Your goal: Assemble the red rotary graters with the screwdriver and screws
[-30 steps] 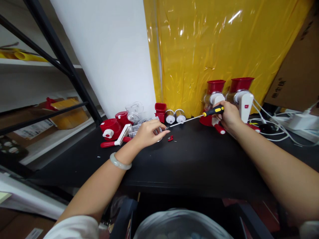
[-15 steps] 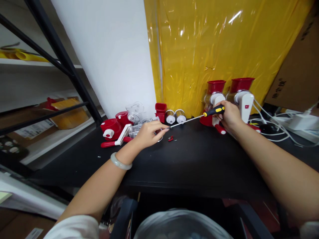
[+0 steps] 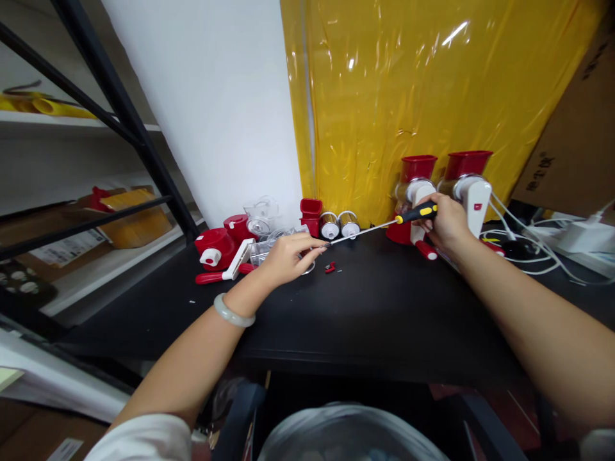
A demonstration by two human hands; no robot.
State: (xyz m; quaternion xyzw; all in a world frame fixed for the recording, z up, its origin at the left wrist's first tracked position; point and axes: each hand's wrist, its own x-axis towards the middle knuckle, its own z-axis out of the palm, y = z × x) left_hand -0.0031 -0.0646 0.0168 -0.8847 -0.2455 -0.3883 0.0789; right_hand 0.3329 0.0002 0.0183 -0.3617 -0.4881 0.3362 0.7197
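Observation:
My right hand (image 3: 444, 223) grips the yellow-and-black handle of a long screwdriver (image 3: 379, 227). Its thin shaft runs left and its tip meets my left hand (image 3: 287, 257), which pinches something small at the tip; what it is cannot be made out. A small red part (image 3: 329, 267) and a tiny screw lie on the black table (image 3: 365, 307) just right of my left hand. My left wrist wears a pale bangle (image 3: 233, 312).
Two red-and-white grinders (image 3: 468, 186) stand behind my right hand. Red housings (image 3: 215, 250), clear plastic parts and two metal drums (image 3: 339, 224) sit at the back left. White cables and a power strip (image 3: 552, 246) lie at the right. A black shelf frame (image 3: 120, 115) rises at left.
The screwdriver's tip has risen slightly and stays at my left fingertips. Both hands have barely shifted.

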